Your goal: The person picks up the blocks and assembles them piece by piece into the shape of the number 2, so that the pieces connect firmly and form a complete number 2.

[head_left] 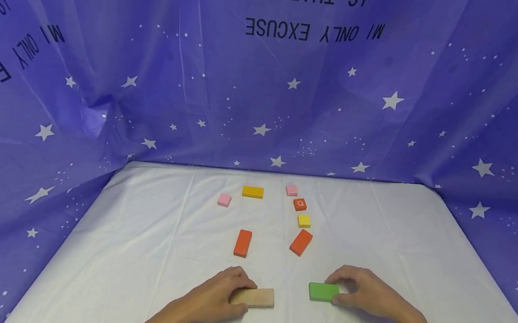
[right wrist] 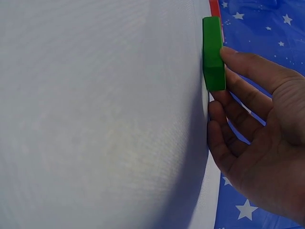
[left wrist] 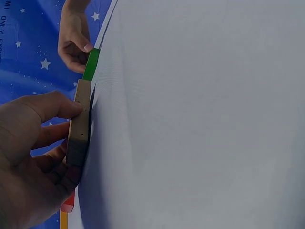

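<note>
In the head view, the left hand [head_left: 222, 296] is at the lower centre of the frame. Its grip is partly closed, with thumb and fingers at two sides of the wooden block [head_left: 261, 298]. To the right of it, the right hand [head_left: 370, 293] pinches the right end of the green block [head_left: 321, 292]. There is a gap between these two blocks. Above them on the white counter [head_left: 375, 219] lie two red blocks, the left one [head_left: 243, 243] and the tilted right one [head_left: 301, 242]. Farther up are a yellow cube [head_left: 304, 221], a red cube marked Q [head_left: 299, 204], two pink cubes [head_left: 224, 200] and a yellow block [head_left: 253, 192].

In the left wrist view, at the left side of the frame, the thumb presses the wooden block and the fingers are behind it.

In the right wrist view, the green block stands out at the upper right, the thumb tip touching its right edge; the grip is narrowed to its thickness.
</note>
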`<action>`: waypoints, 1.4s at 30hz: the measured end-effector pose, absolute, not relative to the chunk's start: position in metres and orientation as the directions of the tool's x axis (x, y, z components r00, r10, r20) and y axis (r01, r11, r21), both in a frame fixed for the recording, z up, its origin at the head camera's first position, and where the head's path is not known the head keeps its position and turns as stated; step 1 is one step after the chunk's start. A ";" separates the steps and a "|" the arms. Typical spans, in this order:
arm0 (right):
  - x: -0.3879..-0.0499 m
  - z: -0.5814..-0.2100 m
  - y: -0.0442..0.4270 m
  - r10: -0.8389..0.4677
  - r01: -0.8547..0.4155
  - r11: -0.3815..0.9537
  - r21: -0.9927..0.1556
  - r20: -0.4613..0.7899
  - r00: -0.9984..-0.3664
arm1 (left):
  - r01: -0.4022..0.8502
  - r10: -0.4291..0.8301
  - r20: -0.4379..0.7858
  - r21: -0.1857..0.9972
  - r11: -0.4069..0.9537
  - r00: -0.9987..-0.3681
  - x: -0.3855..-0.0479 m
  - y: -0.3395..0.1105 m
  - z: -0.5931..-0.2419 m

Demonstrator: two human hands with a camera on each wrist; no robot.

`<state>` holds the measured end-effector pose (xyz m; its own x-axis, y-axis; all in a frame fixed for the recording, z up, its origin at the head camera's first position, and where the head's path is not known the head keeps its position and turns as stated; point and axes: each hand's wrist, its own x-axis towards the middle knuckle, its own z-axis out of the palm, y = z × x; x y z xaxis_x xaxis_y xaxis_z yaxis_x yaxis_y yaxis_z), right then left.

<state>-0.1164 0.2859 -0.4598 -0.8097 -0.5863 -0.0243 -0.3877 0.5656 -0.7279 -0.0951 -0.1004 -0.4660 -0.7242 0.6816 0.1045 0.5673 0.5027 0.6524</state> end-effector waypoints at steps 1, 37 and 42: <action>-0.117 -0.459 0.286 -0.584 -0.380 0.567 -0.731 -0.032 -0.811 | 0.563 0.681 0.099 0.653 0.506 -0.726 -0.096 -0.100 -0.466; -0.112 -0.458 0.280 -0.592 -0.454 0.607 -0.653 0.010 -0.806 | 0.544 0.653 0.060 0.613 0.572 -0.755 -0.110 -0.089 -0.467; -0.110 -0.460 0.276 -0.599 -0.477 0.601 -0.641 0.034 -0.800 | 0.540 0.653 0.051 0.613 0.577 -0.756 -0.110 -0.088 -0.466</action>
